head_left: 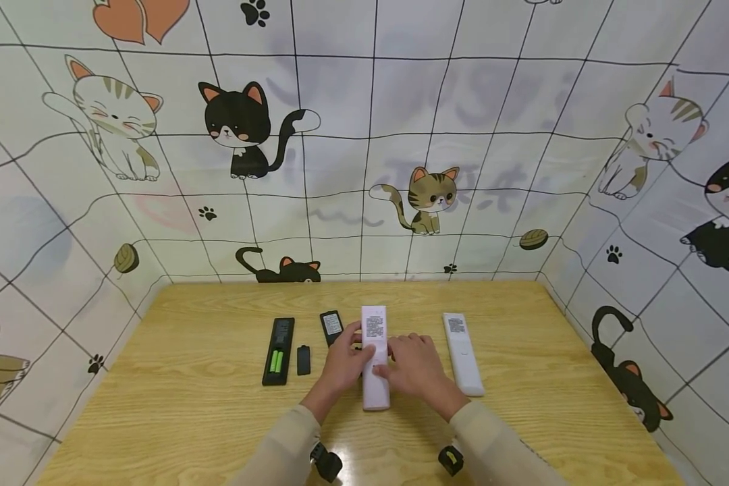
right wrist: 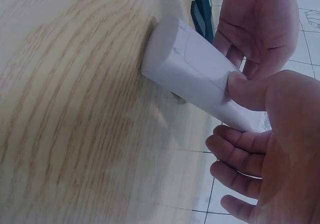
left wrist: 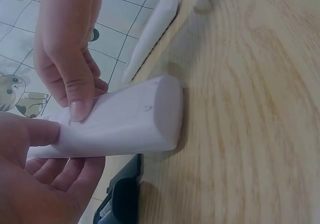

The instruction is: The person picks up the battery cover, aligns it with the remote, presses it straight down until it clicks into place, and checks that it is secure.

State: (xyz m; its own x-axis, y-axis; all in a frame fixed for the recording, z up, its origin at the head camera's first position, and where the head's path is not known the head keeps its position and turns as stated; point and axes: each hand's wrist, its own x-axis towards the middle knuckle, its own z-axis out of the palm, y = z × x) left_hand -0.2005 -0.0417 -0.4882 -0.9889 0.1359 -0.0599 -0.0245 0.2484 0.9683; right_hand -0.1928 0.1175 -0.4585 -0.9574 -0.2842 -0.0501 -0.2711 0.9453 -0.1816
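Note:
A pale pinkish-white remote control (head_left: 375,395) lies label side up between the two hands. My left hand (head_left: 345,361) grips it from the left, thumb on top and fingers along its side. From the right, my right hand (head_left: 418,364) holds it, with the thumb pressing on the back of the casing. In the left wrist view, the remote's near end rests on or just above the table; I cannot tell which. A thin outline of the battery cover (right wrist: 205,54) shows in the right wrist view, with the cover in place.
Left of the hands lies a black remote (head_left: 283,328) with its compartment uncovered and green batteries (head_left: 276,361) inside. Beside it is a small black battery cover (head_left: 304,360). A second black device (head_left: 331,322) is partly hidden. A white remote (head_left: 464,358) lies right on the wooden table (head_left: 188,378).

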